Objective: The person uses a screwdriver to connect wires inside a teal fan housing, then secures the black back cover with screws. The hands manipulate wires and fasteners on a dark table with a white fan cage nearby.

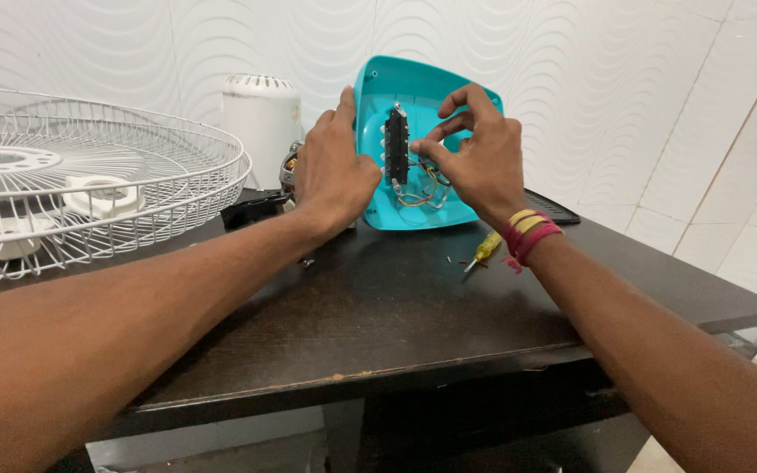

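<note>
On the dark table [413,307], the left hand [333,171] clamps the teal fan cover [413,88] upright, steadying it while right-hand fingers [475,158] pinch at its black switch block [396,144].

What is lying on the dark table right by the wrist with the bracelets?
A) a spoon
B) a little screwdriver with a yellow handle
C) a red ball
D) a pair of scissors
B: a small yellow-handled screwdriver lies on the dark table just beside the right wrist, while both hands, left hand and right hand, are on the teal fan housing.
</note>
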